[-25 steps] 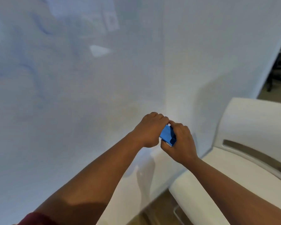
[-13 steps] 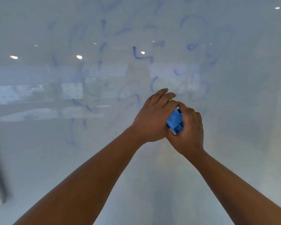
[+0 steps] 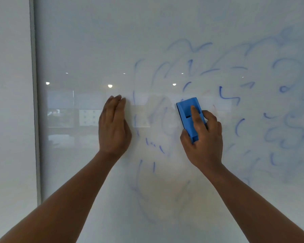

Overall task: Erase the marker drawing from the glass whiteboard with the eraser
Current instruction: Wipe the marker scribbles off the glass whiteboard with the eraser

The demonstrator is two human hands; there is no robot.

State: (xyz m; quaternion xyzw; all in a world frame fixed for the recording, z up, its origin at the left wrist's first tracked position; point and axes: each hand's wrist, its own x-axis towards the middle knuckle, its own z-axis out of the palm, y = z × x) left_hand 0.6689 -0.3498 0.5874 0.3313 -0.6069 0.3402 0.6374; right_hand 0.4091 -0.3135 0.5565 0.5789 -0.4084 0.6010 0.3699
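The blue eraser (image 3: 189, 116) sits against the glass whiteboard (image 3: 95, 50) amid smeared blue marker strokes (image 3: 226, 97). Light pressure would likely only smear the ink further. The right hand (image 3: 203, 137) grips it, forefinger along its back, thumb below. The left hand (image 3: 113, 125) rests flat with straight fingers well left.

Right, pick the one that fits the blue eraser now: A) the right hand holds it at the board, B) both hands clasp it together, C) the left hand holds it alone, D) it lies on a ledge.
A: the right hand grips the eraser at the glass whiteboard, while the left hand is apart, flat and holding nothing.
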